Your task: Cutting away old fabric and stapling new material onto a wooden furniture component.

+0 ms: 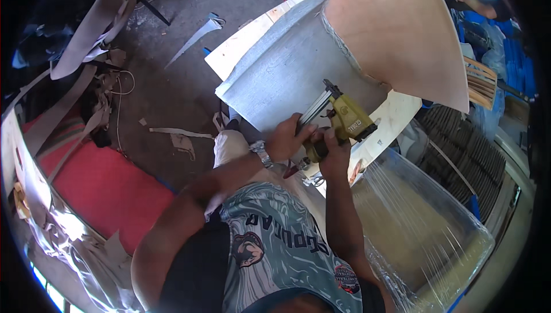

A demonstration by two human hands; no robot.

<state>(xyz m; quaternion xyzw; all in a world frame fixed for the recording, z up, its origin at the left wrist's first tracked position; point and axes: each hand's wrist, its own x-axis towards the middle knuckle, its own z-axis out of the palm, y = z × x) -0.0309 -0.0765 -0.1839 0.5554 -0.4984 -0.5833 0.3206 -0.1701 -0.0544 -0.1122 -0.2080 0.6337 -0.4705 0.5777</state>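
Note:
An olive-green staple gun [351,121] with a silver magazine rail [317,106] lies over a grey-covered curved panel [281,66]. My right hand [334,153] is closed round its handle. At the rear end of the rail is my left hand [284,140], a metal watch on its wrist, its fingers closed on the magazine. The grey covering has a folded lip along its far left side and a ragged edge against a large brown curved board [396,26]. Beneath is a pale wooden board [232,52]. Close below my hands a pair of scissors [314,181] shows in part.
A plastic-wrapped foam block [419,215] stands at the lower right, beside stacked dark slats [459,146]. Red cushioned material [109,181] lies at left. Scraps [198,37] litter the grey floor. Another person's arm [479,6] shows at the upper right.

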